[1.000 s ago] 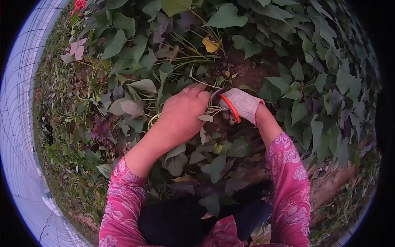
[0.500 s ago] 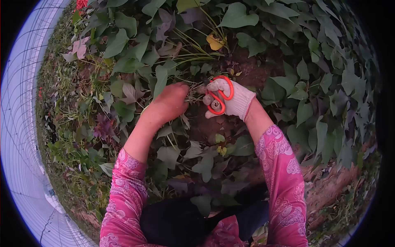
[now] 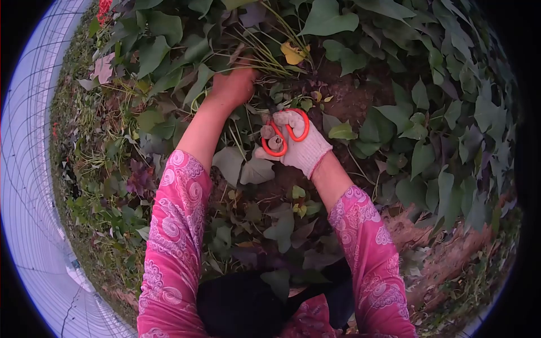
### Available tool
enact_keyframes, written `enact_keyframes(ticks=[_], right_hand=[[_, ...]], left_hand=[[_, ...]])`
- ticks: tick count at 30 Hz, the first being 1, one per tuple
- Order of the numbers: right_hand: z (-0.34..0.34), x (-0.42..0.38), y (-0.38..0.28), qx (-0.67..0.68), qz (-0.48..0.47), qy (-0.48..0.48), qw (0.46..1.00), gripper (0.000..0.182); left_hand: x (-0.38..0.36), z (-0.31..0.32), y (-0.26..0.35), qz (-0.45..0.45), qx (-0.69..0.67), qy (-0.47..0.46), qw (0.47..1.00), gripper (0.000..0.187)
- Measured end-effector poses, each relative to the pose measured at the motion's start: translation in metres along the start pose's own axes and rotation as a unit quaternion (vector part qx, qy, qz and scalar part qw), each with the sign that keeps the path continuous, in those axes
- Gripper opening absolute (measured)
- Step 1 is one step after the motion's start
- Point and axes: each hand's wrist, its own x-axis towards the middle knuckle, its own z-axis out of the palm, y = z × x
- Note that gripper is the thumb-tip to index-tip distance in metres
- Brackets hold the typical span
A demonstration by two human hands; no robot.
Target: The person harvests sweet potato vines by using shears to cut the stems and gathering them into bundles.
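Observation:
My left hand (image 3: 236, 83), bare, is closed among the vine stems (image 3: 267, 62) at the upper middle, its fingers partly hidden by leaves. Just below and to its right is my right hand (image 3: 293, 138) in a whitish knitted glove with soiled fingertips. It is closed on scissors with red-orange loop handles (image 3: 274, 147); their blades are hidden among stems and leaves. A yellow leaf (image 3: 294, 53) lies above the gloved hand, and small reddish-green shoots grow beside the scissors.
Dense green and purple leafy vines (image 3: 439, 129) spread on both sides. Brown soil (image 3: 355, 96) shows at the right of the stems. Dark trousers (image 3: 242, 304) are at the bottom, and a pale arched netted cover (image 3: 28, 169) runs along the left.
My left hand has moved up and slightly right, into the stems. My right hand has shifted a little left with the scissors, and their handles look turned and spread wider.

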Motion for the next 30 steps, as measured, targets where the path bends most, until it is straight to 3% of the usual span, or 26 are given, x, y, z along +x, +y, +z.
enact_keyframes(ticks=[1, 3, 7, 8, 9, 10, 11, 12, 13, 15, 19, 20, 21, 22, 23, 24, 28, 30], right_hand=[[0.002, 0.001, 0.001, 0.000, 0.001, -0.001, 1.000, 0.018], [0.005, 0.003, 0.004, 0.025, -0.018, 0.081, 0.996, 0.018], [-0.012, 0.002, 0.010, 0.003, -0.034, 0.020, 0.999, 0.019], [-0.014, -0.001, 0.013, -0.295, -0.173, 0.012, 0.940, 0.019], [-0.014, -0.004, 0.014, -0.559, -0.294, 0.002, 0.775, 0.020], [-0.008, -0.008, 0.013, -0.559, -0.295, 0.002, 0.775, 0.020], [0.000, -0.015, 0.011, -0.356, -0.192, 0.038, 0.914, 0.022], [0.004, -0.019, 0.010, -0.127, -0.075, 0.071, 0.987, 0.024], [0.004, -0.018, 0.008, -0.126, -0.077, 0.070, 0.987, 0.024], [0.004, -0.015, 0.004, -0.011, -0.008, -0.021, 1.000, 0.028], [0.000, 0.000, 0.005, 0.015, 0.006, -0.029, 0.999, 0.030], [-0.019, 0.017, 0.008, -0.264, -0.139, -0.074, 0.952, 0.032], [-0.016, 0.019, 0.006, -0.400, -0.201, -0.103, 0.888, 0.033], [-0.012, 0.021, 0.004, -0.519, -0.272, -0.114, 0.803, 0.035], [-0.009, 0.018, 0.000, -0.261, -0.131, -0.097, 0.952, 0.036], [-0.001, 0.013, -0.002, 0.026, 0.024, -0.070, 0.997, 0.038], [0.008, 0.006, 0.000, 0.007, 0.020, -0.036, 0.999, 0.037], [0.007, 0.001, 0.000, -0.043, 0.007, -0.017, 0.999, 0.037]], left_hand=[[0.000, 0.006, -0.005, 0.022, -0.005, 0.044, 0.999, 0.020], [0.003, 0.019, -0.014, 0.040, -0.002, -0.002, 0.999, 0.027], [0.002, 0.026, -0.016, -0.019, 0.039, -0.005, 0.999, 0.032], [-0.006, 0.023, -0.014, 0.001, 0.071, 0.004, 0.997, 0.033], [-0.014, 0.018, -0.011, 0.022, 0.103, 0.012, 0.994, 0.035], [-0.022, 0.014, -0.010, 0.023, 0.104, 0.013, 0.994, 0.035], [-0.030, 0.011, -0.011, 0.003, 0.058, 0.025, 0.998, 0.036], [-0.035, 0.006, -0.012, -0.017, 0.011, 0.037, 0.999, 0.037], [-0.035, 0.000, -0.013, -0.015, 0.012, 0.038, 0.999, 0.037], [-0.034, -0.012, -0.015, -0.078, -0.042, -0.020, 0.996, 0.042], [-0.027, -0.018, -0.010, -0.084, -0.069, -0.087, 0.990, 0.041], [-0.020, 0.012, -0.026, -0.001, -0.128, -0.066, 0.990, 0.042], [-0.014, 0.015, -0.028, 0.081, -0.184, -0.042, 0.979, 0.042], [-0.010, 0.017, -0.029, 0.080, -0.184, -0.040, 0.979, 0.042], [-0.005, 0.022, -0.027, 0.099, -0.186, -0.058, 0.976, 0.043], [-0.002, 0.022, -0.022, 0.117, -0.187, -0.077, 0.972, 0.044], [-0.008, 0.019, -0.014, 0.074, -0.065, -0.043, 0.994, 0.046], [-0.021, 0.017, -0.008, 0.030, 0.079, 0.055, 0.995, 0.046]])
